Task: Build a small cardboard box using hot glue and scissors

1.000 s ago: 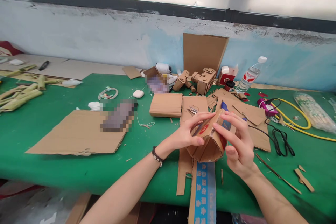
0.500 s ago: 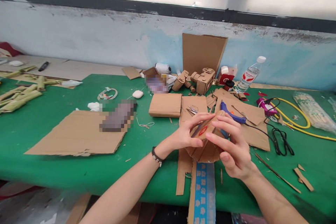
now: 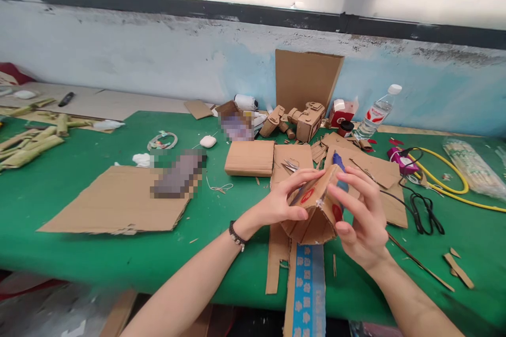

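Observation:
Between my hands is a hollow folded cardboard piece [image 3: 316, 218] with red round marks on its faces and an open end towards me. My left hand [image 3: 286, 200] grips its left side, thumb on the near edge and fingers over the top. My right hand [image 3: 361, 216] holds the right side with bent fingers, some of them hidden behind the piece. Below it lie a cardboard strip with blue print [image 3: 310, 289] and a plain cardboard strip [image 3: 272, 268]. Scissors [image 3: 291, 166] rest just beyond my left fingers. A blue glue gun [image 3: 337, 160] is partly hidden behind my right hand.
A flat cardboard box [image 3: 250, 158] and a large cardboard sheet [image 3: 106, 202] lie to the left. At the back stand a cardboard camera model [image 3: 310, 121] and a water bottle [image 3: 378, 113]. A purple power socket [image 3: 402, 161], black cable [image 3: 425, 216] and yellow hose [image 3: 454, 181] are on the right.
My right fingers have shifted right and lifted off the front corner, so more of the cardboard piece and a second red mark show. The left hand has stayed in place.

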Tool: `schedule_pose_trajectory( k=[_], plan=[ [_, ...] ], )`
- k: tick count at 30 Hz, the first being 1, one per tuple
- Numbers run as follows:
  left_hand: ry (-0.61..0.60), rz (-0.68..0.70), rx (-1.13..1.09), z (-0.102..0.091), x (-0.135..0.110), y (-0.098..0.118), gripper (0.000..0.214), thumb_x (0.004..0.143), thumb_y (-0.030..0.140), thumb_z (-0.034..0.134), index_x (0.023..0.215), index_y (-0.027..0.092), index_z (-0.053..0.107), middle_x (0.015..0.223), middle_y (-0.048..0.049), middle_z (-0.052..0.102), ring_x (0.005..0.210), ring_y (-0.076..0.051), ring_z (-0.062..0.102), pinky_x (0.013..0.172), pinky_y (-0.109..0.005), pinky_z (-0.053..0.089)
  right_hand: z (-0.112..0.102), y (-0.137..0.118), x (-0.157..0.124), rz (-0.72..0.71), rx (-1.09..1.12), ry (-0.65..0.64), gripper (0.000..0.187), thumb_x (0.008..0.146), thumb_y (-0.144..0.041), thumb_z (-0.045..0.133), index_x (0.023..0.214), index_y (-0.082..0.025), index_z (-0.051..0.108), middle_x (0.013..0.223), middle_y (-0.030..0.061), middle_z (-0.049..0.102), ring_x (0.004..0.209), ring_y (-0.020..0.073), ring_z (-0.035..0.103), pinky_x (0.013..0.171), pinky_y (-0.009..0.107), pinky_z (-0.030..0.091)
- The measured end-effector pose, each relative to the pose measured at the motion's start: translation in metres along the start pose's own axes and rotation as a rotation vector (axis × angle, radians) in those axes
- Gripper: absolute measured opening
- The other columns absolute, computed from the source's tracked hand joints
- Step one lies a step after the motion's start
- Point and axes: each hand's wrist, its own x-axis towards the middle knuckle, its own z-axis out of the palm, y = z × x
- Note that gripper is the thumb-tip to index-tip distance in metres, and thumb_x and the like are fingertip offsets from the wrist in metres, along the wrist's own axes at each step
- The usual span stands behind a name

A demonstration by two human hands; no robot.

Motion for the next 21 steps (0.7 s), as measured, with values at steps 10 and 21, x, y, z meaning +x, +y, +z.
schedule_pose_trajectory(
  k=[10,21],
  plan=[
    [-0.008,0.047,0.002,0.0,0.001,-0.008,0.107,0.076,0.083,0.095,0.168,0.038,0.064,0.177,-0.0124,0.056,0.172,-0.049,0.046,0.144,-0.064,0.036,0.0,-0.008,0.003,-0.066,0.044,-0.068,0.049,0.103,-0.012,0.066,0.148,-0.028,0.078,0.148,0.0129,0.068,0.154,0.0368,0.06,0.128,0.064,0.058],
    [-0.001,0.006,0.006,0.001,0.0,-0.004,0.106,0.077,0.082,0.096,0.168,0.04,0.064,0.178,-0.011,0.056,0.17,-0.049,0.047,0.143,-0.065,0.038,0.004,-0.016,0.002,-0.173,-0.019,-0.091,0.037,0.104,-0.01,0.068,0.126,-0.034,0.084,0.14,0.0057,0.078,0.147,0.0295,0.066,0.139,0.063,0.048]
  ],
)
